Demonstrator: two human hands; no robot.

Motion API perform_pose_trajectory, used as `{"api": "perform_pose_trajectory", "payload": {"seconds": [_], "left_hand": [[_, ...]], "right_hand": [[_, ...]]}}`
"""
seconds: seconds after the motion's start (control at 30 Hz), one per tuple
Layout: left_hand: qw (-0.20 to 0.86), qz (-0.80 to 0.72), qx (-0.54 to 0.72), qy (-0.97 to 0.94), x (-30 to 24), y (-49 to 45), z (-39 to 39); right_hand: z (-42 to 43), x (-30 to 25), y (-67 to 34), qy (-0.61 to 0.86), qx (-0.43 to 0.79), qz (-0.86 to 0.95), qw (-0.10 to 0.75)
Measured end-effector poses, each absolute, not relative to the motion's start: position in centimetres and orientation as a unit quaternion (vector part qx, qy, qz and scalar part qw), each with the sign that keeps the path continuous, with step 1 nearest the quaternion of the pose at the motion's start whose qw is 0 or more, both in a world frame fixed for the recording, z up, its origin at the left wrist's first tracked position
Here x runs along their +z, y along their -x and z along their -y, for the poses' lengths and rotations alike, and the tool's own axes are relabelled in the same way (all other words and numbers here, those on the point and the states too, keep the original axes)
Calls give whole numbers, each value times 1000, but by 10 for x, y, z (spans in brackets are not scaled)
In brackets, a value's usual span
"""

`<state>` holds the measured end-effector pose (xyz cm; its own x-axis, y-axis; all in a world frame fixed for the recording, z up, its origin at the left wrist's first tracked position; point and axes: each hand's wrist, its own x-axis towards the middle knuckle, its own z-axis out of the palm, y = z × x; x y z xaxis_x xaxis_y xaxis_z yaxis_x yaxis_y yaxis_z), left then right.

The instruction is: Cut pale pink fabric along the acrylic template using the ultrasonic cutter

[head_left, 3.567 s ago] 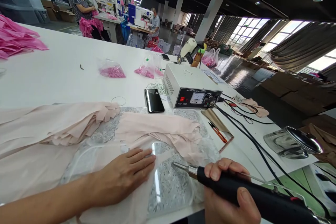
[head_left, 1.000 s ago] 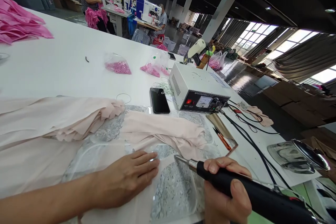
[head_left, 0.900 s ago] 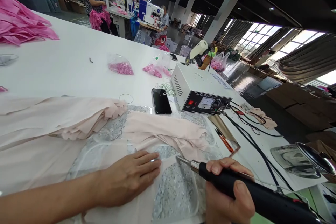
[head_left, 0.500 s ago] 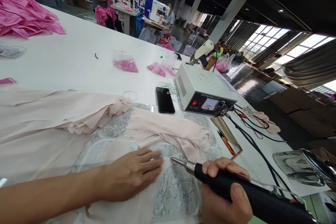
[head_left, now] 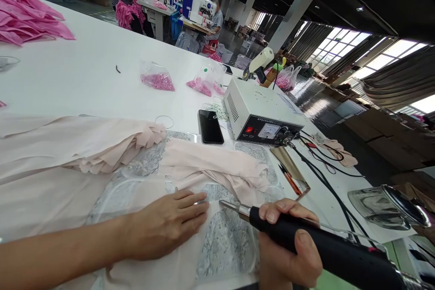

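Observation:
My left hand [head_left: 170, 224] lies flat, fingers stretched out, pressing pale pink fabric [head_left: 142, 199] onto a clear plastic sheet [head_left: 224, 244]. My right hand [head_left: 288, 253] is wrapped round a black hand tool [head_left: 326, 247] with a metal tip [head_left: 231, 207]. The tip sits just right of my left fingertips, at the fabric's edge. A stack of pale pink fabric pieces [head_left: 84, 145] lies to the left, and a folded strip [head_left: 217, 167] lies beyond the hands.
A white control box [head_left: 261, 113] with a meter stands behind, its black cable [head_left: 326, 186] running to the tool. A black phone [head_left: 210, 126], bags of pink beads [head_left: 158, 79], bright pink cloth [head_left: 27, 22] and a shiny metal stand [head_left: 387, 199] are around. People sew at far machines.
The tool tip has edged left, closer to my left fingertips. My left hand stays flat on the fabric. The view has shifted slightly.

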<state>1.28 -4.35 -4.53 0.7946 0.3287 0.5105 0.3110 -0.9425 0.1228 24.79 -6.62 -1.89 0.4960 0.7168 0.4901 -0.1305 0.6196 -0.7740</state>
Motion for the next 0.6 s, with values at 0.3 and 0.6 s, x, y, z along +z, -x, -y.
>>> {"api": "perform_pose_trajectory", "payload": {"seconds": [0.3, 0.6], "left_hand": [[5, -170, 276, -946, -44, -15, 43], [20, -175, 291, -940, -48, -15, 44]], "right_hand": [[74, -13, -254, 346, 279, 417, 793], [76, -15, -252, 350, 300, 438, 772]]}}
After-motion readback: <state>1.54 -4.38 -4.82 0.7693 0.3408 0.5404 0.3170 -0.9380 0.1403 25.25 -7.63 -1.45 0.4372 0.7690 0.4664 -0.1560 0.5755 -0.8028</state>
